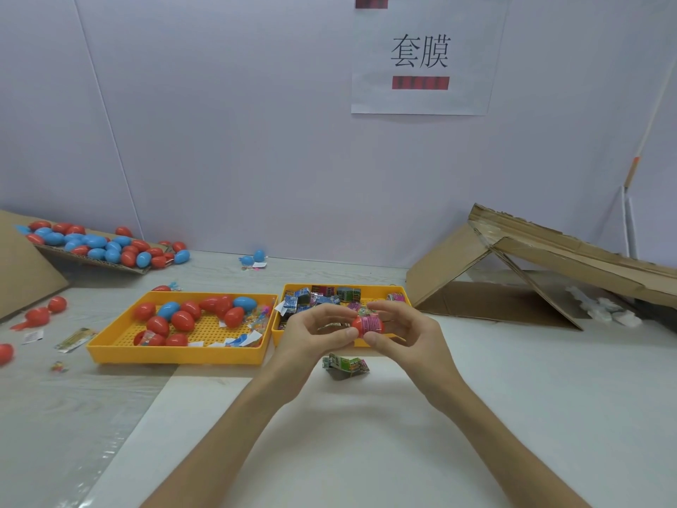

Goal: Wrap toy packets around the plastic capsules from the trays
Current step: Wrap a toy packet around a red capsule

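Red capsule (pixel 367 324), packet partly around it, pinched between left hand (pixel 314 333) and right hand (pixel 402 331), above packet tray (pixel 280 326).

Soft, even light falls bright on my tabletop (pixel 513 379), with only faint shadows below my fingers (pixel 340 333), while red capsules (pixel 5 353) far left of the yellow tray (pixel 176 355) smear and wall seams (pixel 110 122) lean.
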{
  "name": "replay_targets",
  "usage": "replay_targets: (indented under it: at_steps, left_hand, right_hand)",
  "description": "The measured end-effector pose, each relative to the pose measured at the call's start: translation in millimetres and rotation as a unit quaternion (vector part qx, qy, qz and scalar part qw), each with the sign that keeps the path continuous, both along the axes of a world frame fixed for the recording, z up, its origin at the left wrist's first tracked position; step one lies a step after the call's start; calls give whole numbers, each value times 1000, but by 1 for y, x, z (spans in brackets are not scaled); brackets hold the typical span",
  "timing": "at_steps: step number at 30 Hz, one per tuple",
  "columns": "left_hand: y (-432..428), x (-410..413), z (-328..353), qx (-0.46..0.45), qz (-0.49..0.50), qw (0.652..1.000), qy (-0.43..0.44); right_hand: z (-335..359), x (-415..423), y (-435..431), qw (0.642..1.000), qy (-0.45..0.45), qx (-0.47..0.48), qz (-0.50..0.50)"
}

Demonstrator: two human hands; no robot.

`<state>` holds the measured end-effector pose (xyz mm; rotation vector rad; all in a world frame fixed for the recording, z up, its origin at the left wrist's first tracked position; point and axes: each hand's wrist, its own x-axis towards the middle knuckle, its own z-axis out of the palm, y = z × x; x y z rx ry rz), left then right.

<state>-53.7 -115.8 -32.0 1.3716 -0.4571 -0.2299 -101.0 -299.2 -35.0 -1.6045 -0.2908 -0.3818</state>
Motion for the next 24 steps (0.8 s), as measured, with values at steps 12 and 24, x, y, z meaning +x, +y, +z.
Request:
replay_targets:
  at_steps: [12,24]
  left_hand:
    - [-2,-2,-2,20,5,999,-25]
    - [-5,-2,-5,30,50,997,-47]
  right_hand:
    - [-5,2,-2,1000,-8,-11,4]
    - [-8,4,1,967,-141,-168,-127]
